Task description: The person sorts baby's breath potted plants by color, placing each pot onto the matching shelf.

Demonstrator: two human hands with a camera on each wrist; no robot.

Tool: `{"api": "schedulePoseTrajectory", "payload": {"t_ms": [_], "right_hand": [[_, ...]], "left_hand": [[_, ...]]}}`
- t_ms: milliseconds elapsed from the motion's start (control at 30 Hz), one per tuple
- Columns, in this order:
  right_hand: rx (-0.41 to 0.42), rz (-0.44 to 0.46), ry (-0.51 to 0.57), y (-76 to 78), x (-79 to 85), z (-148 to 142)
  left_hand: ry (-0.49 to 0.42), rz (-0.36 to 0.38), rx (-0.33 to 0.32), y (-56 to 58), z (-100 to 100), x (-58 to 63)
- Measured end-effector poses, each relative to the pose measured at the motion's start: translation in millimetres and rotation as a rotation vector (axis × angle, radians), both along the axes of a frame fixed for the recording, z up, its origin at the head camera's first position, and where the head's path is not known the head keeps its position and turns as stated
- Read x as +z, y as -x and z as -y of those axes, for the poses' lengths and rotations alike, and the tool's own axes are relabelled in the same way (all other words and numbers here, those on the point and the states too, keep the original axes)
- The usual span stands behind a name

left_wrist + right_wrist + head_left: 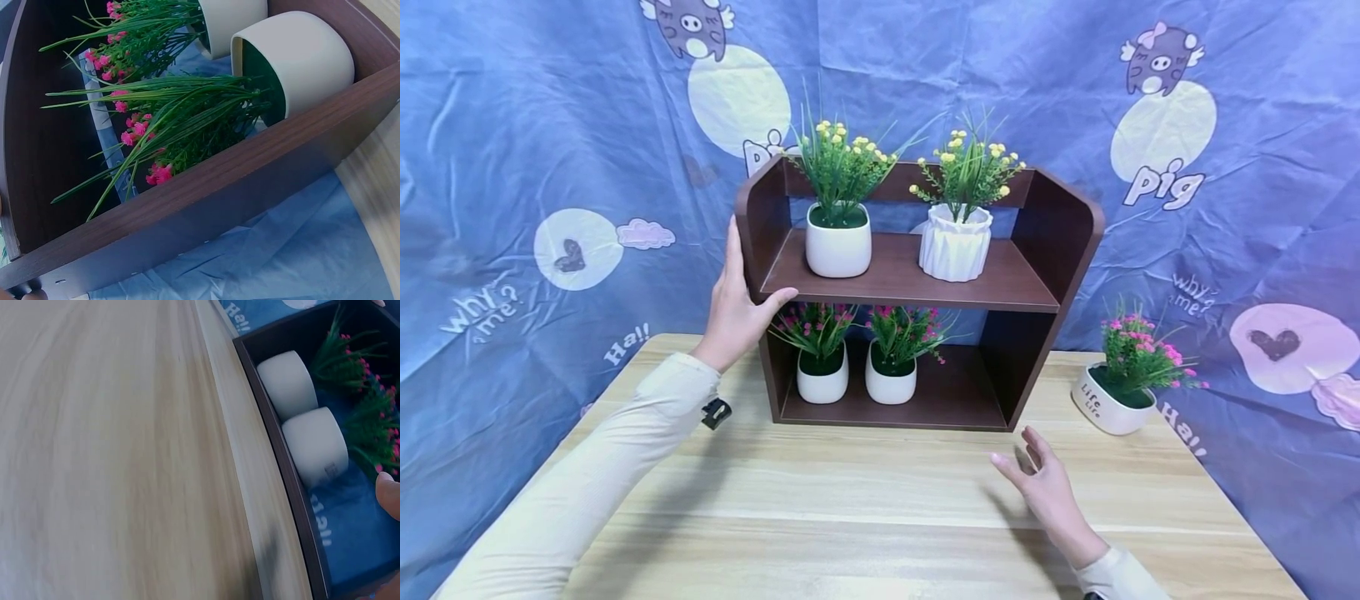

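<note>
A dark brown two-tier shelf (917, 293) stands upright on the table. My left hand (737, 310) grips its left side panel, fingers along the outside and thumb across the front at the upper board. Just in front of the shelf's lower right corner, my right hand (1048, 492) hovers over the table with fingers spread and holds nothing. Two yellow-flowered plants, one in a smooth white pot (838, 250) and one in a pleated white pot (955, 250), sit on the upper board. Below are two pink-flowered plants in white pots (822, 379) (891, 379), also seen in the left wrist view.
Right of the shelf, a pink-flowered plant in an oval white pot (1112, 408) with "Life" lettering stands near the table's right edge. The wood-grain table (850, 500) extends toward me. A blue printed cloth (587, 125) hangs behind and at both sides.
</note>
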State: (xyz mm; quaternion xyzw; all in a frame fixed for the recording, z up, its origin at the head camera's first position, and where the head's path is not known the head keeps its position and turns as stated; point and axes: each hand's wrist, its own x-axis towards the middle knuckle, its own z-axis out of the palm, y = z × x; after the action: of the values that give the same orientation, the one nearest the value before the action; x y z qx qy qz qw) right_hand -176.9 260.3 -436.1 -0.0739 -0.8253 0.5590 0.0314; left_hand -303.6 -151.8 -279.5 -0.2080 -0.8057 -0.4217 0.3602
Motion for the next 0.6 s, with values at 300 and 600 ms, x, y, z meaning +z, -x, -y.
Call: {"api": "schedulePoseTrajectory", "payload": {"t_ms": [300, 600], "right_hand": [[-0.087, 0.047, -0.033, 1.5, 6.8, -35.0], [-0.225, 0.031, -0.063, 7.3, 7.5, -67.8]], "left_hand": [[0.002, -0.002, 0.002, -1.5, -0.2, 1.0], [0.001, 0.013, 0.005, -1.5, -0.3, 1.3]]}}
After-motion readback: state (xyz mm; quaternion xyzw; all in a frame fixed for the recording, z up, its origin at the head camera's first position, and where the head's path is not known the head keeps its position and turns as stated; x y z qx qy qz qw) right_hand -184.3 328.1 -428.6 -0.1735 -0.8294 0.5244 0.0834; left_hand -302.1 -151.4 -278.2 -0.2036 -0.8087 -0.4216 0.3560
